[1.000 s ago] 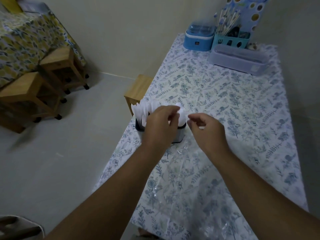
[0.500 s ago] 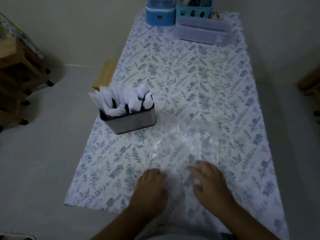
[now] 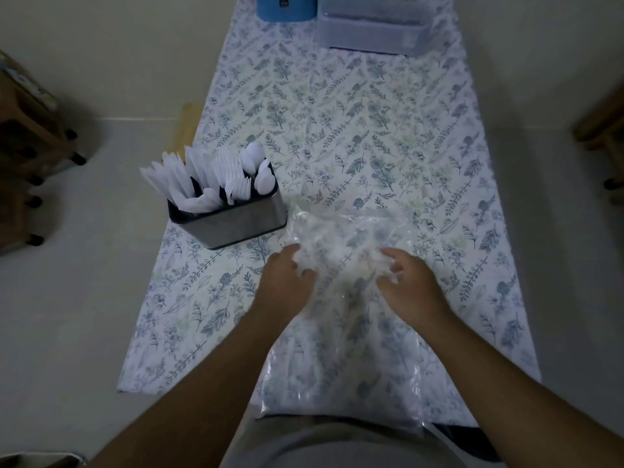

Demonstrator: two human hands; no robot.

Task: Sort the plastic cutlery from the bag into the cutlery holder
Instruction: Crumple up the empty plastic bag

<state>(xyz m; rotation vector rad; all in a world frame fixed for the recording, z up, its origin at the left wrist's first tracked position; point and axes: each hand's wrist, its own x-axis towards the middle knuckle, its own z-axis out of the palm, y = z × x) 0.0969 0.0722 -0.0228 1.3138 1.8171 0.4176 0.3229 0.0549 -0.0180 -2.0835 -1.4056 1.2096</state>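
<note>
You are gathering the clear plastic bag (image 3: 351, 238) now, left hand (image 3: 287, 282) and right hand (image 3: 410, 285) having left the full cutlery holder (image 3: 236, 221) beside it, fingers bunching film; sorting looks finished.

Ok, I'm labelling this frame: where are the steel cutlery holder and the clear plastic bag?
steel cutlery holder (image 3: 241, 222): head view, front wall.
clear plastic bag (image 3: 347, 231): head view, crumpled far end.
</note>
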